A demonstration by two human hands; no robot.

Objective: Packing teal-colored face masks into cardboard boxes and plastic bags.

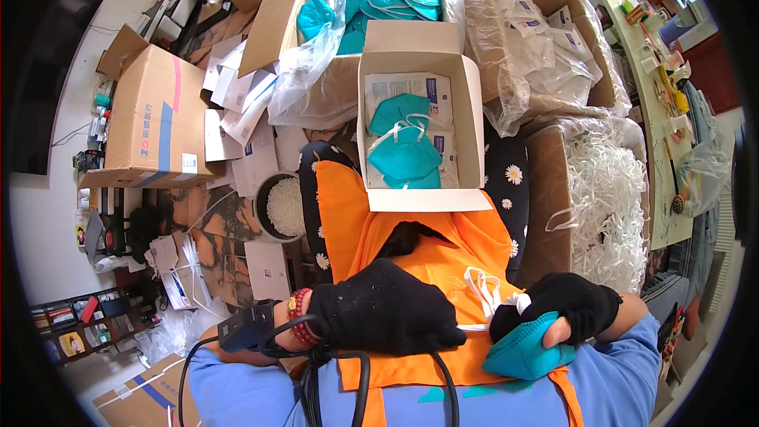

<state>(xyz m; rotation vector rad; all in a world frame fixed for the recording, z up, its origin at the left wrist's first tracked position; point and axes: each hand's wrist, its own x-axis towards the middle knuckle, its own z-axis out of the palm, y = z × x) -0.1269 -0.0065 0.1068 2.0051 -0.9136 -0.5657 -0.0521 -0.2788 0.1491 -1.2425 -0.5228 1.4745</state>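
Two-plus masks in carton, nearer left edge, seemingly done; one pending: right hand clasps teal mask, left hand pinches strap.

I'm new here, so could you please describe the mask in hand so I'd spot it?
Find the orange apron, then the black-gloved right hand at its right. That hand grips the teal mask; unlike the masks in the boxes, it is held.
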